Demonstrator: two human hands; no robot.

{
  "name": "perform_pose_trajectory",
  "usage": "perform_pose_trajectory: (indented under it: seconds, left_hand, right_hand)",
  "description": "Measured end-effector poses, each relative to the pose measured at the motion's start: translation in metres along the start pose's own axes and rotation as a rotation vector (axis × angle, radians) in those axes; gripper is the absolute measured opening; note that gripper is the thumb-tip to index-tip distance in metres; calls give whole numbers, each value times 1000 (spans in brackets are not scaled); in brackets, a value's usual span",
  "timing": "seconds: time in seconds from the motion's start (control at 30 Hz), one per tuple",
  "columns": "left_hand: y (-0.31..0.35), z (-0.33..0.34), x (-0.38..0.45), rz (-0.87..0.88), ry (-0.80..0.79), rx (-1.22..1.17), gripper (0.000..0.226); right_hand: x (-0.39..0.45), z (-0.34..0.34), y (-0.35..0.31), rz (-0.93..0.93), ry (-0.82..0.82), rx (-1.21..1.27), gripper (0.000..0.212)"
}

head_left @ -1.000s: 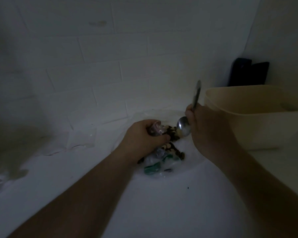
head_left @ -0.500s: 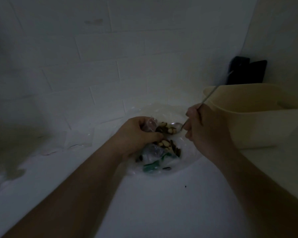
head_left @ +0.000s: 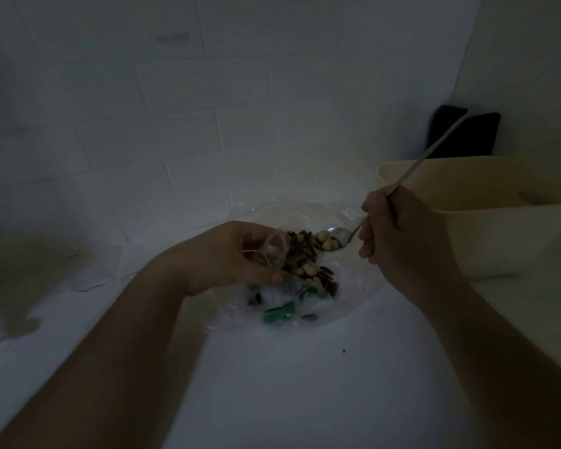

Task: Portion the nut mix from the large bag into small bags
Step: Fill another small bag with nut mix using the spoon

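Since a second ago the spoon [head_left: 337, 239] has swung from bowl-down, handle up, to level and loaded; handle now points to the upper right of frame, across the beige tub [head_left: 467, 189].

Head view only:
- Your right hand [head_left: 402, 241] has its fingers curled round the spoon handle partway up, right of centre. Bowl sits flat so the pale nuts on it stay put.
- Your left hand [head_left: 237, 254] pinches the small bag [head_left: 274, 251] at centre frame, fingers wrapped on it. Mouth appears turned toward the spoon, just beside the bowl's tip; too dark to tell how wide it gapes.
- Nut mix [head_left: 308, 264] lies heaped in the large bag [head_left: 305, 306], spread flat on the white counter [head_left: 272, 384] right under both hands, so spills likely drop back into it.
- Green print shows at the bag's lower edge.
- Dark objects [head_left: 463, 134] lean at the wall, upper right.

Judgement: you're mid-transfer. Next: tip the spoon into the bag mouth. Risk: soft, narrow opening.
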State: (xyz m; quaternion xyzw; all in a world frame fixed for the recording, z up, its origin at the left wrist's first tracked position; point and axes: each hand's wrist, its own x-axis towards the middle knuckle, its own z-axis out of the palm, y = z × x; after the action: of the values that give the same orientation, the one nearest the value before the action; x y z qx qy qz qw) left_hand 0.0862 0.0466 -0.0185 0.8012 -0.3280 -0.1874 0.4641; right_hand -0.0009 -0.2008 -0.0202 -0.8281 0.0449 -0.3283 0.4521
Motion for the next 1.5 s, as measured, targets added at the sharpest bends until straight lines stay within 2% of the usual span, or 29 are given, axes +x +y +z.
perform_pose_trajectory:
  seconds: [0.13,0.23,0.33,0.4,0.5,0.67,0.87,1.0,1.17,1.27,1.43,1.5]
  left_hand:
    - [-1,-4,0,-13,9,-32,45]
    - [0,2,4,-7,127,-19,46]
    - [2,13,12,-23,299,30,56]
    - [1,21,15,-39,350,80,51]
    - [2,28,17,-26,357,76,32]
    - [5,30,16,-11,333,34,28]
    - [5,28,15,-23,351,41,27]
    - [3,28,15,-36,365,26,23]
    - [1,28,15,-59,391,-25,23]
    - [4,28,14,-63,383,-111,21]
    - [6,28,13,-54,391,-158,20]
    - [4,27,12,-49,398,-164,20]
  right_hand:
    - [0,-2,-1,-7,-4,-16,26]
    - [-1,-2,-5,-29,-7,-1,26]
    - [0,-5,-14,-115,6,-28,25]
    - [3,-7,-22,-175,12,-38,24]
    - [9,-10,-33,-280,-9,-83,22]
    - [13,-3,-52,-438,-114,-186,15]
    - [10,10,-65,-563,-233,-367,33]
    - [9,12,-69,-662,-243,-424,39]
    - [9,18,-66,-780,-196,-429,33]
    - [11,18,-58,-798,-209,-479,24]
    - [6,13,-57,-796,-219,-465,44]
    - [7,12,-56,-788,-227,-464,40]
